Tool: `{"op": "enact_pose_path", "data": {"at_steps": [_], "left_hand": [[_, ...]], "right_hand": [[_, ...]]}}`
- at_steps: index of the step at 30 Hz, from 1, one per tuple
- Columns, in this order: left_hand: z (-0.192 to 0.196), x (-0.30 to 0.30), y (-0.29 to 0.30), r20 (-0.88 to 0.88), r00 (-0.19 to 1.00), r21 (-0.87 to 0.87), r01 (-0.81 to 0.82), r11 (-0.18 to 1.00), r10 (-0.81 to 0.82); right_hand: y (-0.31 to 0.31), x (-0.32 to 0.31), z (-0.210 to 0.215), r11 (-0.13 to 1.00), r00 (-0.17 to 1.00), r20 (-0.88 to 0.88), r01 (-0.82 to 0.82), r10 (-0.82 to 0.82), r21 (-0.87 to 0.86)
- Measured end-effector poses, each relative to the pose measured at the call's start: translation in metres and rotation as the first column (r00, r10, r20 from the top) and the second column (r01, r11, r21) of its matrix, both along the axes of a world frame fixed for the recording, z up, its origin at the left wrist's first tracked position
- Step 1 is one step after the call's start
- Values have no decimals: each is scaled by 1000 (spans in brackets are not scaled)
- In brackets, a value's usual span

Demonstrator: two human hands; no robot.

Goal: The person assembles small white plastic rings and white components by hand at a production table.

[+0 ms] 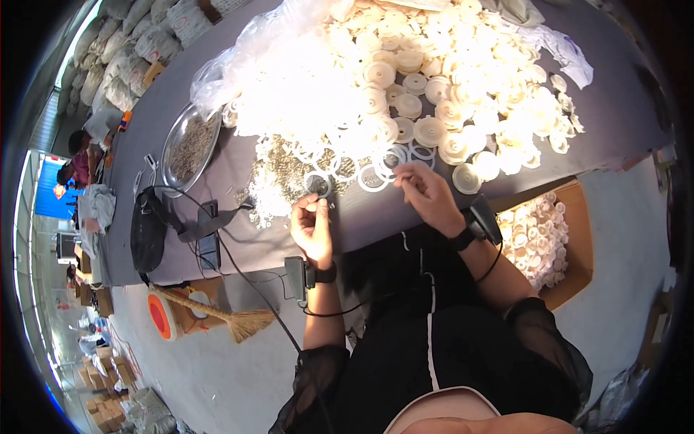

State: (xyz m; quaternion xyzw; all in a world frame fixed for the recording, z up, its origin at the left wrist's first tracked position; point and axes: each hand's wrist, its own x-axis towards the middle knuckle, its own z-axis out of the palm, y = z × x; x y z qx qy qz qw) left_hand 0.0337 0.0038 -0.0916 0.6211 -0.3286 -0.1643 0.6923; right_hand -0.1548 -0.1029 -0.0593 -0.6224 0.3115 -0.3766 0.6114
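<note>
- White ring [318, 173] at the fingertips of the left hand [312, 230]: thumb and forefinger are pinched nearly together on its near edge, over the front part of the worktop [361, 220].
- The right hand [431, 202] is bent at the knuckles, its fingers drawn close together beside the other loose rings [372, 189]; whether they grip anything I cannot tell.
- Black straps circle both wrists, a dark device [295, 278] on the left one and another [484, 220] on the right.
- Just beyond the left hand lies a spread of small parts [289, 170], partly lost in glare.
- Farther back, cream-coloured discs [499, 87] are heaped across the far right of the worktop; clear plastic sheeting [217, 79] lies to the left of the heap.
- Left of the small parts stands a metal tray [168, 170] holding brownish bits, with a black pouch [148, 235] and a phone-like device [210, 252] nearer the body.
- Below the right edge, a cardboard box [580, 235] holds many white pieces [538, 242].
- Beneath the left edge is a straw broom [251, 325]; stacked sacks [108, 65] fill the far left background.
</note>
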Motion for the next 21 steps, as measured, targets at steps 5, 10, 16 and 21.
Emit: {"op": "enact_pose_path", "data": {"at_steps": [5,10,16,21], "left_hand": [[-17,-24,-4,177,981,22,81,996,-83],[-16,-18,0,148,979,41,132,990,-137],[0,-23,-1,338,934,53,106,993,-117],[1,-23,-1,299,945,21,132,991,-132]], "right_hand": [[-43,-12,9,636,869,-253,87,-424,-767],[-46,8,15,743,891,-347,-18,-291,-669],[-59,83,33,472,935,-353,-297,-33,-830],[-78,174,32,270,899,-388,-432,201,-861]]}}
